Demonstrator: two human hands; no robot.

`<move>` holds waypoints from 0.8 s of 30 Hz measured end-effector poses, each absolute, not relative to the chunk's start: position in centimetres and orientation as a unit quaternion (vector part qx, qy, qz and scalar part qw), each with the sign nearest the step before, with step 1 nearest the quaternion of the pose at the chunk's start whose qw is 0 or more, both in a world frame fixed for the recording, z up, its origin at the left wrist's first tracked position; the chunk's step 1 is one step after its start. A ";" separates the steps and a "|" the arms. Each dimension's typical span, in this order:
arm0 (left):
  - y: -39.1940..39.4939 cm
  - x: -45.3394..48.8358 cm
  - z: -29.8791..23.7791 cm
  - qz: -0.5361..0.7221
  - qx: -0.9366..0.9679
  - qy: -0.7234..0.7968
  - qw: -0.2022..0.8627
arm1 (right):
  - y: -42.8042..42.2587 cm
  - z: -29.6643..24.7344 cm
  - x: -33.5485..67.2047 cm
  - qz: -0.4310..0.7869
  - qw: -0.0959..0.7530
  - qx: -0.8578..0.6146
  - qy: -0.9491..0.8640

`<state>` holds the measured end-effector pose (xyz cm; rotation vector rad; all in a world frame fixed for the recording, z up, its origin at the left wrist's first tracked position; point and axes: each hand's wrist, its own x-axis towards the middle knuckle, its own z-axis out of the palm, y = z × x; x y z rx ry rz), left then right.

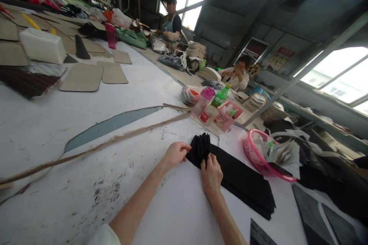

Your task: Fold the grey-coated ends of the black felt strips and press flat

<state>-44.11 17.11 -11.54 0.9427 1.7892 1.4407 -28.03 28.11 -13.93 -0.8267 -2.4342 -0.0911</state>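
Observation:
A stack of black fabric pieces [244, 180] lies on the white table [86, 153] in front of me, its far end fanned out into several layers. My left hand [175, 155] is curled, pinching the left edge of that fanned end. My right hand [211, 174] rests on top of the stack, fingers closed on the layers near the fan.
A pink basket [253, 157] of paper scraps sits right of the stack. Bottles, a pink cup and a pink tray [227, 116] stand beyond. A frayed rope [94, 147] crosses the table. Beige cut pieces [83, 76] lie far left. Two people work at the far end.

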 end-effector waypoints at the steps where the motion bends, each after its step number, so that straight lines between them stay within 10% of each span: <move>1: 17.1 -44.1 -11.5 0.552 0.359 0.678 0.327 | 28.1 -13.9 -28.0 -0.033 0.281 -0.309 -0.908; 24: 17.5 -43.8 -10.8 0.538 0.379 0.719 0.225 | 27.7 -13.0 -28.0 -0.031 0.276 -0.285 -0.917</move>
